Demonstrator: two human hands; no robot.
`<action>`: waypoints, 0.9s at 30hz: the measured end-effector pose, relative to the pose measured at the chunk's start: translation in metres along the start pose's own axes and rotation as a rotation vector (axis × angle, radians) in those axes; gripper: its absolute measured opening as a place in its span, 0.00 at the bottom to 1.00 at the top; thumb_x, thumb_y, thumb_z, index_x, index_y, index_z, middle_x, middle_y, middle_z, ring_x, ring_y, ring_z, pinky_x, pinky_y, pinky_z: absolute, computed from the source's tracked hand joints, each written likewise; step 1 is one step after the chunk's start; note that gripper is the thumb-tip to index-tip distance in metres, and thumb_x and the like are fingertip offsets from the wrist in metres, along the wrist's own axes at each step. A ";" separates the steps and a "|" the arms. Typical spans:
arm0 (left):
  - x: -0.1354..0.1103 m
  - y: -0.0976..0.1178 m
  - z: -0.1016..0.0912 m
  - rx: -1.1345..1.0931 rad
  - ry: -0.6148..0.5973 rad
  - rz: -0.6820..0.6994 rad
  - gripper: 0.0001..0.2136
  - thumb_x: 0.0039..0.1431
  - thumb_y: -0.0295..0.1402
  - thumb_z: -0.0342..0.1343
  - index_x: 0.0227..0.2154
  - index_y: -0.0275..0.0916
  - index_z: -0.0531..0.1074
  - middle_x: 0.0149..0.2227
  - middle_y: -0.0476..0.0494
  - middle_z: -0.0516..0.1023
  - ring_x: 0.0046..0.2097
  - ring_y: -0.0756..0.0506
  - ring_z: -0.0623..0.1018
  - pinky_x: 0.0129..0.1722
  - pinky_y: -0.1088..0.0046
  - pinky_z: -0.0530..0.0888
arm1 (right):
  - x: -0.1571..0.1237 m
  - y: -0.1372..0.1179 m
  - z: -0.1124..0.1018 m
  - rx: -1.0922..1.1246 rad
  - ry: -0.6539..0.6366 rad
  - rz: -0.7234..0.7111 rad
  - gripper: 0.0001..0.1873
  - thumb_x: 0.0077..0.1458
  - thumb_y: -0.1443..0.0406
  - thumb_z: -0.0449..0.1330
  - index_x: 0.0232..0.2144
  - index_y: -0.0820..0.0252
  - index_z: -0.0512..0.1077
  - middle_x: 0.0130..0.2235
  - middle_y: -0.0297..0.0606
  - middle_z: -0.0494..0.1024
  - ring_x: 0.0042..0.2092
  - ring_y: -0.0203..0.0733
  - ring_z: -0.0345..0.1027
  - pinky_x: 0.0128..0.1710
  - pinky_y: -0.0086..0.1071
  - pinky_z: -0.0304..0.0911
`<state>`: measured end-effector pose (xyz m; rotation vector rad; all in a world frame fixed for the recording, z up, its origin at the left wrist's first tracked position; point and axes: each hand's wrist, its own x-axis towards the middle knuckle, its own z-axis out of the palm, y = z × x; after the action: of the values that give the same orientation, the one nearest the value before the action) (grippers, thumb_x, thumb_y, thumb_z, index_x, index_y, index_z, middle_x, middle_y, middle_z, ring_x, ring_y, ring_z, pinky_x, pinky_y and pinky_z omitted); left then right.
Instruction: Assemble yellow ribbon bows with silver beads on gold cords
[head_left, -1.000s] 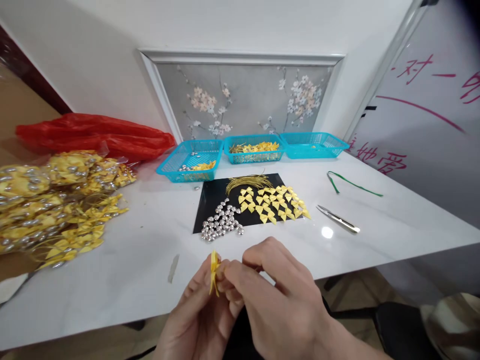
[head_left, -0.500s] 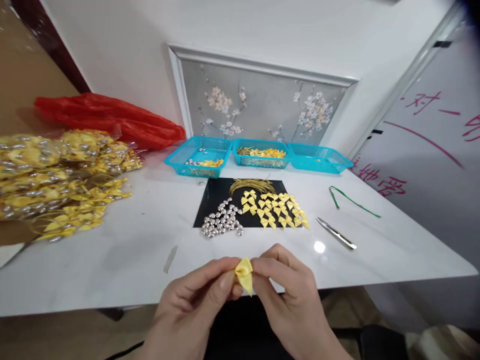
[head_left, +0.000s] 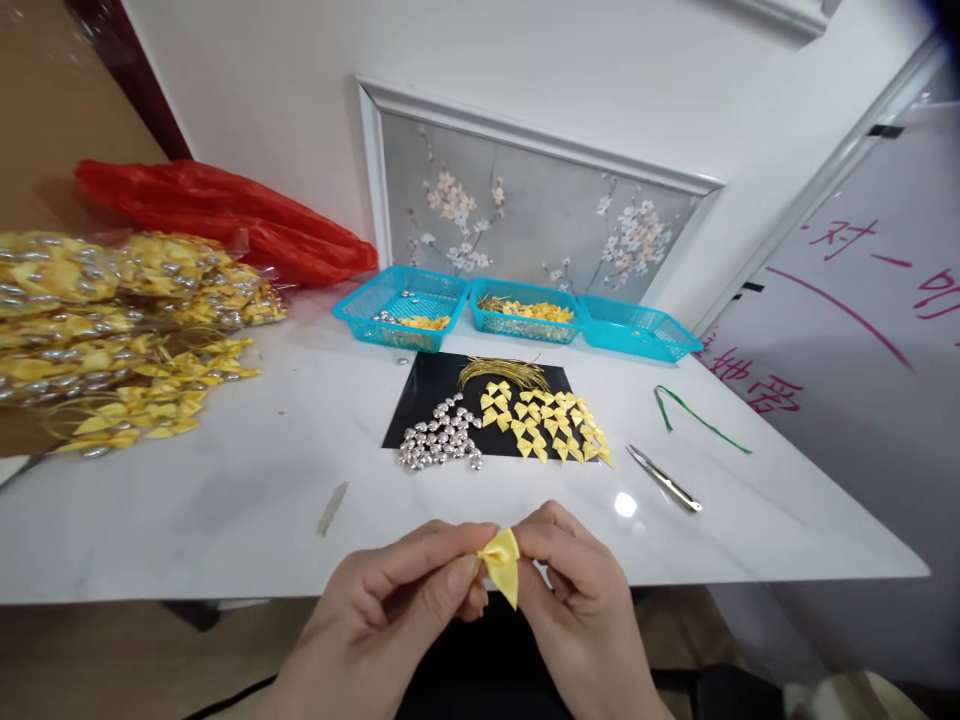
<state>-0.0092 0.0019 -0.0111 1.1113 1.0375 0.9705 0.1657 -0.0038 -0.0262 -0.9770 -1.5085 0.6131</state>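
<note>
A small yellow ribbon bow (head_left: 502, 562) is pinched between both my hands just off the near edge of the white table (head_left: 247, 500). My left hand (head_left: 394, 620) grips its left side with thumb and forefinger. My right hand (head_left: 581, 605) pinches its right side, fingers closed. On a black mat (head_left: 420, 410) ahead lie several silver beads (head_left: 442, 445), several more yellow bows (head_left: 551, 425) and a bundle of gold wire (head_left: 502, 370).
Three turquoise baskets (head_left: 517, 315) stand at the back by a flowered panel. Bags of finished yellow bows (head_left: 97, 330) and a red plastic bag (head_left: 225, 225) fill the left. Metal tweezers (head_left: 664, 478) and a green tie (head_left: 697, 415) lie to the right.
The bow has been turned from edge-on to face me and is now held between both hands. The view has shifted slightly rightward and down.
</note>
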 end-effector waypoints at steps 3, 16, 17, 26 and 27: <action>0.000 0.002 0.003 -0.038 0.052 -0.037 0.12 0.53 0.46 0.70 0.38 0.48 0.87 0.27 0.49 0.82 0.34 0.47 0.77 0.37 0.77 0.75 | 0.000 0.000 -0.002 -0.010 -0.009 -0.002 0.12 0.64 0.70 0.60 0.35 0.50 0.81 0.28 0.31 0.71 0.29 0.34 0.67 0.27 0.24 0.63; -0.001 0.026 0.022 -0.282 0.080 -0.164 0.12 0.42 0.42 0.77 0.26 0.41 0.86 0.22 0.49 0.79 0.28 0.50 0.74 0.31 0.79 0.74 | -0.004 0.003 -0.006 0.041 -0.043 0.048 0.14 0.64 0.71 0.60 0.38 0.48 0.83 0.29 0.32 0.70 0.29 0.35 0.68 0.26 0.25 0.62; -0.001 0.027 0.022 -0.295 0.079 -0.172 0.12 0.41 0.41 0.78 0.26 0.40 0.86 0.22 0.48 0.80 0.28 0.50 0.75 0.31 0.79 0.74 | -0.004 0.004 -0.007 0.043 -0.044 0.041 0.14 0.64 0.71 0.60 0.39 0.48 0.83 0.29 0.32 0.70 0.30 0.35 0.68 0.26 0.25 0.63; -0.001 0.027 0.021 -0.367 0.058 -0.219 0.12 0.41 0.39 0.78 0.27 0.39 0.86 0.22 0.48 0.81 0.28 0.51 0.75 0.30 0.81 0.75 | -0.006 0.007 -0.008 -0.003 -0.053 -0.036 0.20 0.64 0.75 0.57 0.44 0.45 0.83 0.31 0.33 0.70 0.31 0.36 0.68 0.28 0.26 0.66; -0.001 0.027 0.021 -0.368 0.053 -0.220 0.12 0.41 0.39 0.78 0.27 0.39 0.86 0.22 0.48 0.81 0.28 0.51 0.76 0.31 0.81 0.75 | -0.006 0.007 -0.009 -0.010 -0.054 -0.036 0.21 0.64 0.75 0.57 0.44 0.45 0.83 0.31 0.33 0.70 0.31 0.36 0.69 0.28 0.26 0.66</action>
<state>0.0082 0.0015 0.0178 0.6583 0.9533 0.9690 0.1755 -0.0064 -0.0335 -0.9455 -1.5747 0.6103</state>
